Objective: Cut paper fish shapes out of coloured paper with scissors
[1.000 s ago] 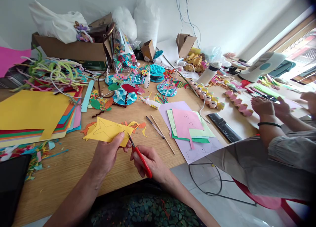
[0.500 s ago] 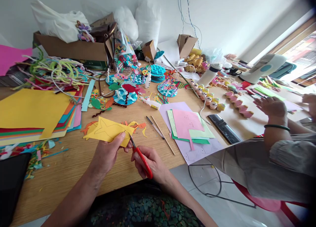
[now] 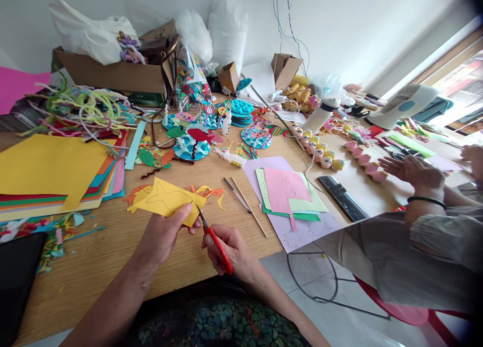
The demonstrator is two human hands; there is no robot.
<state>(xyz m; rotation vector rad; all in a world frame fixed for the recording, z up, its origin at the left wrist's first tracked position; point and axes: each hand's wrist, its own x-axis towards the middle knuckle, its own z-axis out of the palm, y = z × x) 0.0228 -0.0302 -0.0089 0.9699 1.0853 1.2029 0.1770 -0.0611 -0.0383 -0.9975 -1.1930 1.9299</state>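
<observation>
Yellow paper, pencilled with outlines, sits just left of centre in the frame. Your left hand pinches its lower edge, thumb on top; your right hand is closed round the handles of the red scissors, blades at the paper's right end.

Lettering: the white bottle lying mid-frame has a yellow-marked label, print too small to read. Pink paper, right of centre, bears small drawn shapes.

Changes: at far right, the other person's banded wrist has moved rightward since the first frame; the hand, palm-up then, now stretches its fingers leftward. Your grip and scissors are almost unchanged. The pen and thin wooden stick lie as before, between your paper and the pink sheet.
</observation>
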